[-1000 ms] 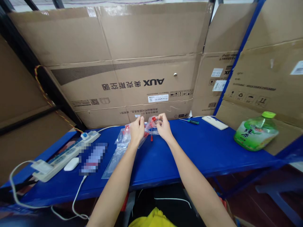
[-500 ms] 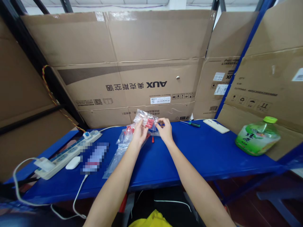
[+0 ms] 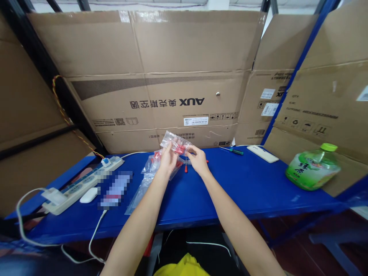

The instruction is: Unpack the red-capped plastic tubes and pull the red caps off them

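Note:
Between my two hands is a clear plastic bag point(image 3: 173, 139) with small red pieces in it, held above the table. My left hand point(image 3: 169, 157) grips its left side, fingers closed on the plastic. At the bag's right edge, the fingers of my right hand point(image 3: 197, 159) pinch it. Beneath and left of my left hand lie more clear plastic bags point(image 3: 140, 195), some with red pieces inside. A red-handled tool point(image 3: 186, 168) pokes out on the table between my hands; the rest of it is hidden.
A green-handled screwdriver point(image 3: 236, 151) and a white flat case point(image 3: 262, 153) lie to the right, near a green drink bottle point(image 3: 312, 167). On the left are a power strip point(image 3: 86, 184), a blurred phone point(image 3: 115, 190) and a white earbud case point(image 3: 89, 195). Cardboard point(image 3: 172, 50) walls the back.
The bag has tilted flatter and lower on its right side. My right hand has shifted slightly down and left, uncovering a red tip on its right.

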`<state>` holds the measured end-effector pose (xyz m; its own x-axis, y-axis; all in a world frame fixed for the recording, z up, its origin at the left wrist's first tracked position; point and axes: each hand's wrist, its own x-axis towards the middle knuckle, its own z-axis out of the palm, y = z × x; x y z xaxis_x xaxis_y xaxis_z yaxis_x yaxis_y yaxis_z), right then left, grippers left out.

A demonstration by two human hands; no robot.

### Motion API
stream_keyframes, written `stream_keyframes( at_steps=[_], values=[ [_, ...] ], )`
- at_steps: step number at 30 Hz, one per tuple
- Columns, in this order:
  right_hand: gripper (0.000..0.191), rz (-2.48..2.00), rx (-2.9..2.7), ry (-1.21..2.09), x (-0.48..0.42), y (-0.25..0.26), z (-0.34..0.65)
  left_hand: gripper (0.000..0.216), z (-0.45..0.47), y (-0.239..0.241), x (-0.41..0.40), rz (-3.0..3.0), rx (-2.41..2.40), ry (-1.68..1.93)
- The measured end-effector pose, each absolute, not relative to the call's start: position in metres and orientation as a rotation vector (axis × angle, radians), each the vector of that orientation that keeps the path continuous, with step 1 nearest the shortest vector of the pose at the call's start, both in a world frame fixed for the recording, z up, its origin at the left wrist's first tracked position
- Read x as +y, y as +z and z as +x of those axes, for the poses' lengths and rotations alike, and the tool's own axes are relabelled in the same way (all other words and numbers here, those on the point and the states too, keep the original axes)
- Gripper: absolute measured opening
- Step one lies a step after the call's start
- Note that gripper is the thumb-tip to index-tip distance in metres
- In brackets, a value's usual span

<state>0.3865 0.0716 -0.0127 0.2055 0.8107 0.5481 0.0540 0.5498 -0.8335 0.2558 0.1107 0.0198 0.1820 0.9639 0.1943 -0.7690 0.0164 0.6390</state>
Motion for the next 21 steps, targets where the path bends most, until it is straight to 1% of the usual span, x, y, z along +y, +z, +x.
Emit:
stream_keyframes(
  at_steps=[3, 9, 13, 18, 21],
  values=[
    [0.026, -0.882, -1.273, 0.627, 0.071, -0.013, 0.387, 0.006, 0.257, 0.019, 0.112, 0.684, 0.317, 1.360],
    [0.030, -0.850, -1.352, 0.703, 0.069, -0.013, 0.386, 0.011, 0.261, 0.017, 0.117, 0.633, 0.302, 1.401],
    [0.035, -0.790, -1.416, 0.745, 0.069, -0.017, 0.384, 0.016, 0.260, 0.018, 0.116, 0.546, 0.335, 1.358],
    [0.043, -0.805, -1.420, 0.747, 0.067, -0.018, 0.381, 0.008, 0.264, 0.013, 0.112, 0.587, 0.394, 1.415],
    [0.040, -0.823, -1.370, 0.794, 0.063, -0.012, 0.380, 0.010, 0.269, 0.008, 0.111, 0.686, 0.405, 1.448]
  ],
)
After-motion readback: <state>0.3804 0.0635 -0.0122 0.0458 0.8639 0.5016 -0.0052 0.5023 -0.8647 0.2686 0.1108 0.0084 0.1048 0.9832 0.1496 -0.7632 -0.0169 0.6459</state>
